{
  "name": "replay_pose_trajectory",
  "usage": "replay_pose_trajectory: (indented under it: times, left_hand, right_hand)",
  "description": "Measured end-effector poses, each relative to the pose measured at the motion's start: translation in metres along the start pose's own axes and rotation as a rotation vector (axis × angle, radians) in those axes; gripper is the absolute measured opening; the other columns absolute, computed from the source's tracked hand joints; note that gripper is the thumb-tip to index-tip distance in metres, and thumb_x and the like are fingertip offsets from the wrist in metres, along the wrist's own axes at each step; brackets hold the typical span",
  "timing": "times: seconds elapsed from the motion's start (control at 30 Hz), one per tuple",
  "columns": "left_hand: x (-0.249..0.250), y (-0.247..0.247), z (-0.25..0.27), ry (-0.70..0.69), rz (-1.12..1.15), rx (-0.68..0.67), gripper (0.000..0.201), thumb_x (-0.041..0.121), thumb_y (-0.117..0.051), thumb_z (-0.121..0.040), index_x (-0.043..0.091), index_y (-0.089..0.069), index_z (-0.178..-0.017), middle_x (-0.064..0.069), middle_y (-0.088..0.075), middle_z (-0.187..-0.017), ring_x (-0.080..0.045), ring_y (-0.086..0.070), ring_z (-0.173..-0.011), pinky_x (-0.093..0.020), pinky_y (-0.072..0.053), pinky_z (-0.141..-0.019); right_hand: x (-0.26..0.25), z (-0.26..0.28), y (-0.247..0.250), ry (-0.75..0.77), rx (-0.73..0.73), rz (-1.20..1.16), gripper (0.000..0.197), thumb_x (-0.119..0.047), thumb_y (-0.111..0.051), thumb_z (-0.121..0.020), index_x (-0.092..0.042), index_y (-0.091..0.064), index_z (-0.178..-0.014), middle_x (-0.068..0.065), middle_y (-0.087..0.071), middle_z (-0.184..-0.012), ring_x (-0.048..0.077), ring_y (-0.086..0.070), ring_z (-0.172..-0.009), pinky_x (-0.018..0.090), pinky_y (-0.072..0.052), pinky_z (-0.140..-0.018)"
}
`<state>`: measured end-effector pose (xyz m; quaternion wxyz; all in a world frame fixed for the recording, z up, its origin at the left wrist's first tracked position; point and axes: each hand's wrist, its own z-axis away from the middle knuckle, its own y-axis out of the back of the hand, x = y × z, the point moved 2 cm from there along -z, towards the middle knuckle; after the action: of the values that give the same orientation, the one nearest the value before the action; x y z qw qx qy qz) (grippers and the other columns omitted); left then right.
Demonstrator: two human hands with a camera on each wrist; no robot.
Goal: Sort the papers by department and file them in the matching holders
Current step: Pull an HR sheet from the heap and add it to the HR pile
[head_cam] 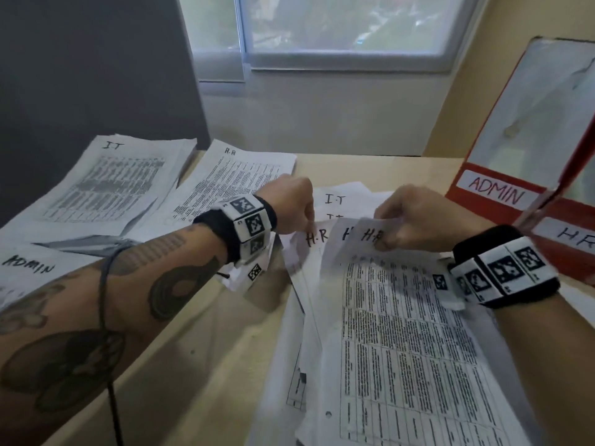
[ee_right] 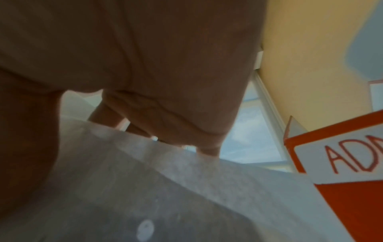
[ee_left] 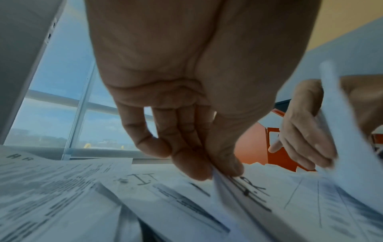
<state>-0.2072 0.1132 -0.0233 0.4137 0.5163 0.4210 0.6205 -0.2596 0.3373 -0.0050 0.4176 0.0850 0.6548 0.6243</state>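
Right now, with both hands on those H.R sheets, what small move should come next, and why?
Probably lift the top H.R sheet, which the right hand pinches, clear of the pile while the left hand pins the next sheet. The H.R pile lies to the left.

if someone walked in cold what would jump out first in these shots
Both hands, the left hand and right hand, meet mid-desk, each pinching the top edge of sheets marked H.R on a loose pile. To the right stand red holders labelled ADMIN and HR; sorted stacks headed IT and H.R lie far left.
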Motion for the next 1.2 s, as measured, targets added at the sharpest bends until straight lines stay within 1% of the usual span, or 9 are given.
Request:
replay_pose_trajectory:
  times: [0.1, 0.27, 0.47, 0.6, 0.7, 0.83, 1.0, 1.1, 1.2]
  left_hand:
    - [-0.001, -0.003, 0.001, -0.009, -0.062, 0.021, 0.017, 0.006, -0.072, -0.088, 0.021, -0.08, -0.086, -0.001, -0.074, -0.089, -0.02, -0.07, -0.084, -0.033, -0.059, -0.074]
    - [-0.003, 0.0, 0.006, 0.017, -0.17, 0.067, 0.007, 0.022, -0.075, -0.09, 0.027, -0.079, -0.093, -0.002, -0.07, -0.096, -0.027, -0.067, -0.089, -0.04, -0.058, -0.074]
    - [0.007, 0.027, 0.021, 0.007, -0.085, 0.174, 0.009, 0.04, -0.086, -0.082, 0.033, -0.08, -0.08, 0.008, -0.07, -0.079, -0.02, -0.068, -0.081, -0.037, -0.058, -0.073]
    - [0.017, 0.035, 0.028, -0.052, -0.126, 0.169, 0.007, 0.034, -0.076, -0.092, 0.028, -0.078, -0.089, 0.004, -0.064, -0.079, -0.028, -0.067, -0.084, -0.041, -0.058, -0.077]
    - [0.02, 0.034, 0.029, -0.055, -0.192, 0.18, 0.013, 0.036, -0.066, -0.099, 0.027, -0.073, -0.094, -0.003, -0.059, -0.091, -0.032, -0.063, -0.086, -0.037, -0.05, -0.073]
    - [0.021, 0.036, 0.034, -0.119, -0.041, 0.112, 0.03, 0.039, -0.067, -0.098, 0.026, -0.067, -0.071, 0.004, -0.065, -0.073, -0.026, -0.067, -0.08, -0.036, -0.054, -0.071]
    - [0.017, 0.045, 0.042, -0.195, 0.143, 0.135, 0.046, 0.052, -0.07, -0.093, 0.018, -0.071, -0.062, 0.007, -0.067, -0.053, -0.005, -0.057, -0.043, -0.016, -0.042, -0.048]
    - [0.001, 0.045, 0.043, -0.144, 0.304, 0.165, 0.056, 0.053, -0.056, -0.101, 0.014, -0.07, -0.063, 0.001, -0.07, -0.057, -0.006, -0.056, -0.042, -0.013, -0.039, -0.047]
    - [-0.013, 0.034, 0.037, -0.042, 0.275, 0.127, 0.05, 0.054, -0.056, -0.102, 0.017, -0.076, -0.076, 0.003, -0.075, -0.07, -0.011, -0.071, -0.067, -0.025, -0.054, -0.07]
  right_hand:
    - [0.0, -0.007, -0.001, 0.021, 0.028, 0.024, 0.015, -0.023, -0.089, -0.08, -0.029, -0.079, -0.072, -0.02, -0.075, -0.074, -0.002, -0.07, -0.068, 0.029, -0.057, -0.063]
    - [0.0, -0.016, -0.003, 0.05, 0.083, 0.022, 0.008, -0.022, -0.089, -0.079, -0.02, -0.081, -0.08, -0.011, -0.076, -0.076, 0.008, -0.07, -0.072, 0.044, -0.061, -0.071]
    - [0.003, -0.013, -0.003, 0.137, 0.137, -0.006, 0.018, -0.016, -0.092, -0.073, -0.024, -0.085, -0.088, -0.021, -0.069, -0.123, 0.005, -0.062, -0.114, 0.035, -0.048, -0.101]
    - [0.001, -0.009, -0.003, 0.145, 0.141, -0.053, 0.026, -0.009, -0.092, -0.071, -0.025, -0.085, -0.092, -0.018, -0.07, -0.13, 0.006, -0.06, -0.125, 0.039, -0.044, -0.113]
    - [0.001, -0.005, -0.005, 0.162, 0.179, -0.057, 0.027, -0.006, -0.089, -0.071, -0.023, -0.086, -0.093, -0.017, -0.072, -0.126, 0.003, -0.063, -0.12, 0.035, -0.049, -0.11]
    - [0.001, 0.003, -0.003, 0.201, 0.279, -0.066, 0.019, -0.004, -0.088, -0.072, -0.017, -0.085, -0.085, -0.017, -0.076, -0.107, 0.002, -0.07, -0.098, 0.022, -0.055, -0.092]
    - [0.006, 0.004, 0.0, 0.21, 0.348, -0.096, 0.02, 0.0, -0.088, -0.072, -0.015, -0.076, -0.065, -0.006, -0.071, -0.062, 0.012, -0.066, -0.062, 0.027, -0.051, -0.056]
    - [0.005, 0.009, 0.003, 0.238, 0.321, -0.144, 0.027, 0.007, -0.087, -0.069, -0.015, -0.072, -0.073, -0.013, -0.07, -0.068, 0.004, -0.067, -0.066, 0.012, -0.047, -0.058]
    - [0.003, 0.015, 0.011, 0.22, 0.315, -0.202, 0.045, 0.007, -0.089, -0.067, -0.017, -0.065, -0.096, -0.005, -0.067, -0.072, 0.015, -0.067, -0.071, 0.023, -0.054, -0.074]
